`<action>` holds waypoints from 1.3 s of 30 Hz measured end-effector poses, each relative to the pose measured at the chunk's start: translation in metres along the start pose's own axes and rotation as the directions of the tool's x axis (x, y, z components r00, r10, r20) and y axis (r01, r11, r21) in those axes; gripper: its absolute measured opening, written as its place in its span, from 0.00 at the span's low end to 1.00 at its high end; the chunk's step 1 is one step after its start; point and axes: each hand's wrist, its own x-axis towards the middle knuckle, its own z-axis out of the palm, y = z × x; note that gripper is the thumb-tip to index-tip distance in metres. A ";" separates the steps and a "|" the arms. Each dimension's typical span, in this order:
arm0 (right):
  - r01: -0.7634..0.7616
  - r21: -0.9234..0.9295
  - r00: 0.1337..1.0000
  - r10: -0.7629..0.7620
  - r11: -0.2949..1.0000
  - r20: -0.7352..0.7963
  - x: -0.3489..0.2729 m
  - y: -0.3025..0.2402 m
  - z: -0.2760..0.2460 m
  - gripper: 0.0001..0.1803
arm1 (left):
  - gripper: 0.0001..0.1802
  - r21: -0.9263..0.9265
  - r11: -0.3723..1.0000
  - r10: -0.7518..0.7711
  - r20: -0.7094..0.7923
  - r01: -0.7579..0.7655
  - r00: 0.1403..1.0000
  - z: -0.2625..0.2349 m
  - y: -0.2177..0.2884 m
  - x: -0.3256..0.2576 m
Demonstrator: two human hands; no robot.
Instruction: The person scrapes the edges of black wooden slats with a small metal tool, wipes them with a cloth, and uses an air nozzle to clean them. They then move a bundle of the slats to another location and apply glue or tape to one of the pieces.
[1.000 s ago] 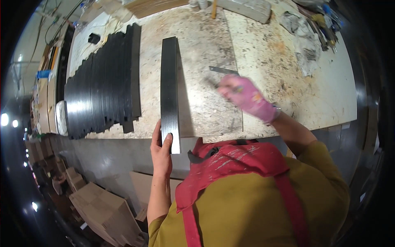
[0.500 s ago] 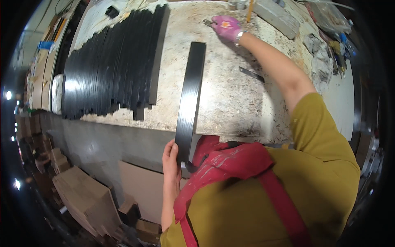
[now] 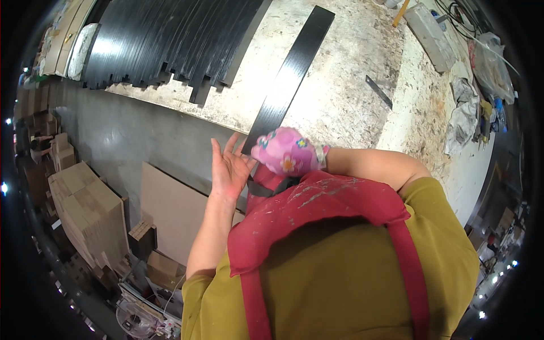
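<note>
Here the black strip lies lengthwise away; left hand splayed, gloved right hand grip unclear.

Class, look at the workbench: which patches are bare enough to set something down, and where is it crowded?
Bare board lies between the black strip and the small metal bar, and between the strip and the stack of strips. The far right edge is crowded with rags and bottles. The near end of the strip is taken up by both hands.

Black strip: near end hidden behind gloved right hand; glove's grip not discernible. Stacked strips cut off at far edge.
</note>
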 end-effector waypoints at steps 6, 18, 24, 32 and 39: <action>-0.695 0.023 0.719 0.695 0.719 0.006 0.010 0.079 -0.099 0.17 | 0.32 0.931 0.056 0.657 0.237 -0.359 0.716 0.004 -0.019 -0.015; -0.354 0.163 0.889 0.385 0.921 -0.247 0.009 0.039 -0.120 0.05 | 0.26 0.538 0.841 0.003 0.079 -0.046 0.997 0.029 -0.027 -0.038; -0.072 -0.111 0.995 0.078 0.991 0.054 -0.005 0.003 -0.052 0.04 | 0.23 0.180 0.972 -0.147 -0.038 0.151 0.988 0.026 -0.030 -0.034; -0.688 -0.466 0.716 0.623 0.556 -0.315 -0.011 0.202 -0.188 0.13 | 0.23 0.078 0.965 -0.250 -0.007 0.250 0.968 0.021 -0.026 -0.037; -0.704 -0.276 0.681 0.732 0.654 -0.004 0.027 0.120 -0.134 0.14 | 0.24 0.127 0.952 -0.274 -0.046 0.277 0.961 0.007 -0.028 -0.023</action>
